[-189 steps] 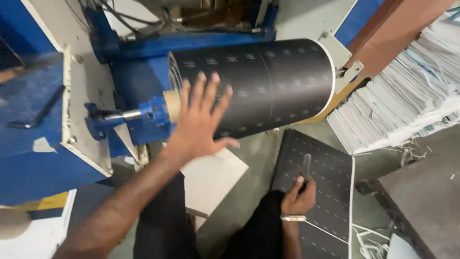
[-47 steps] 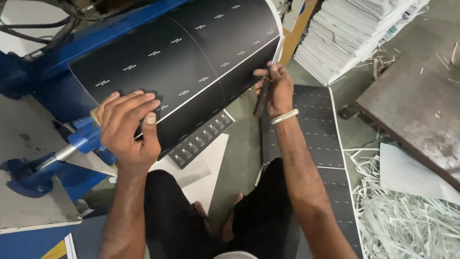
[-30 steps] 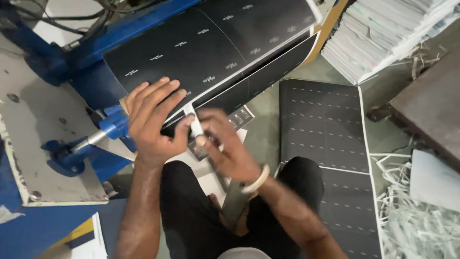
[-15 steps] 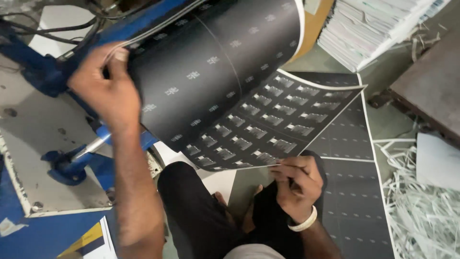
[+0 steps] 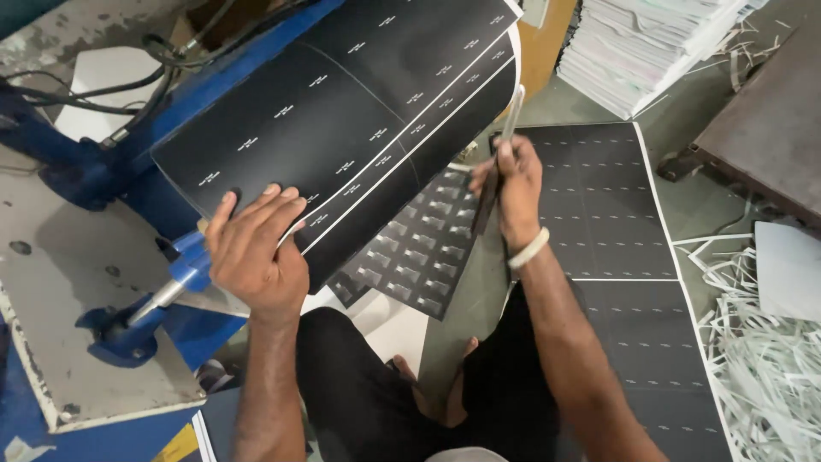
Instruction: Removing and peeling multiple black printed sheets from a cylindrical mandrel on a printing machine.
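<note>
At nine o'clock of the view stands a blue machine frame (image 5: 60, 171) with a grey, paint-chipped plate (image 5: 77, 316) and black cables (image 5: 128, 94) running over its top. Just to the right of it, the left hand (image 5: 252, 248) lies flat with its fingers spread on the near edge of a black printed sheet (image 5: 342, 120), which curves up over the roller toward twelve o'clock. A second dark sheet with pale rectangles (image 5: 419, 248) hangs below that edge, at the centre. Further right, the right hand (image 5: 513, 192), a pale bangle on its wrist, is closed around a slim dark tool (image 5: 505, 145) whose tip points up against the right end of the curved sheet. More black printed sheets (image 5: 616, 239) lie flat on the floor at three o'clock. At one o'clock sits a tall stack of white paper (image 5: 650, 43), and at four o'clock a heap of white paper trimmings (image 5: 761, 359).
</note>
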